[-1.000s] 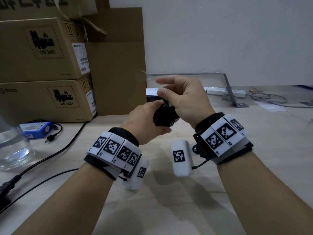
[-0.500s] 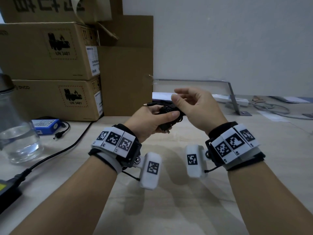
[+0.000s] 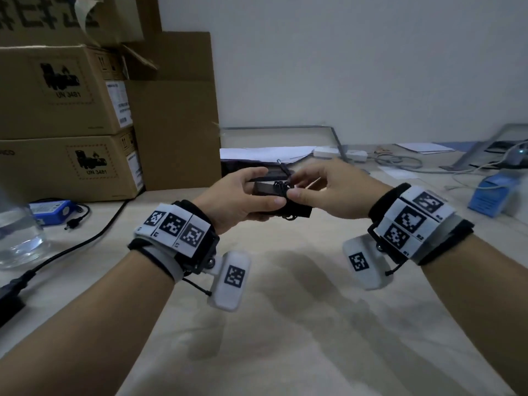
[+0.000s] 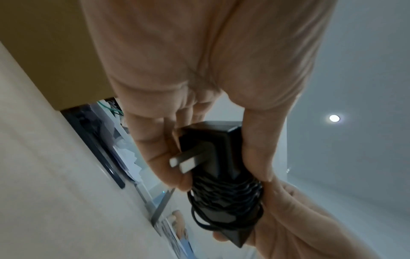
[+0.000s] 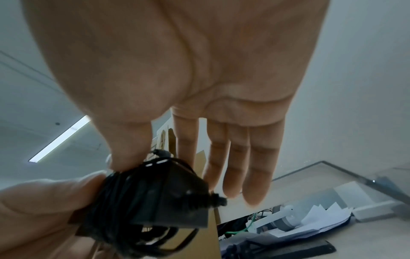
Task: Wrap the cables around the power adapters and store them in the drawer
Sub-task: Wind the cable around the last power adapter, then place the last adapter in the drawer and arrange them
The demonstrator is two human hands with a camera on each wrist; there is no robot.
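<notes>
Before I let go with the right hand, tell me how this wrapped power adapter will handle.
The power adapter is a hard block, so probably stiff. Its cable coils look loose and the plug tip sticks out free, so they may unwind. The left hand alone likely supports it.

Left hand (image 3: 243, 195) fingers curled gripping, right hand (image 3: 331, 192) thumb pinching, other fingers straight

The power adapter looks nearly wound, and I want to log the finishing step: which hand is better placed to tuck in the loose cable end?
Probably the right hand: it pinches the cable at the coils beside the free plug tip, while the left hand grips the power adapter body, steadying it.
</notes>
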